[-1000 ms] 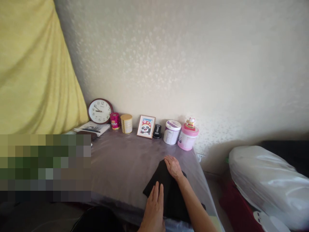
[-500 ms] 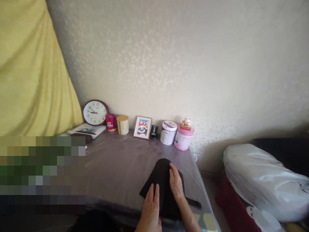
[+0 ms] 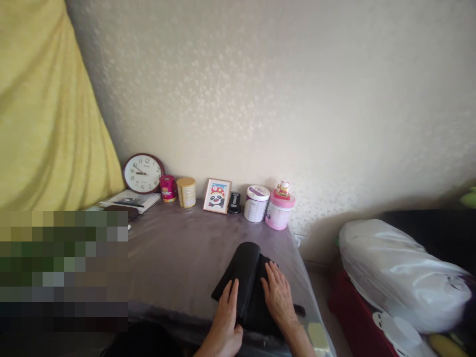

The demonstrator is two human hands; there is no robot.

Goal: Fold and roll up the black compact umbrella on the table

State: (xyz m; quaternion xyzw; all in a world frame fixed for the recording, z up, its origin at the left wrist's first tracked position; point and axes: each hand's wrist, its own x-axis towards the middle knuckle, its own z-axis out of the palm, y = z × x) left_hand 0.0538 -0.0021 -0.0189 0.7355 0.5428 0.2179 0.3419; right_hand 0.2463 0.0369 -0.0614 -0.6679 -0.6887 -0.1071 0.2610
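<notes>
A soft, flat black item lies folded near the front right corner of the table, with a raised, rounded fold on its left side; its exact kind I cannot make out. My left hand rests against the near left of that fold, fingers stretched out and the thumb lower down. On the flatter right part, my right hand lies palm down with its fingers spread. A narrow black strip sticks out just right of my right wrist.
Along the wall stand a clock, a pink can, a yellow-lidded can, a panda picture frame, a purple-lidded tub and a pink tub topped by a figurine. White bags sit right of the table.
My right hand has gone from standing edgewise against the black item's rounded top to lying flat on its right part. The raised fold now sits further left, and a crease shows beside it.
</notes>
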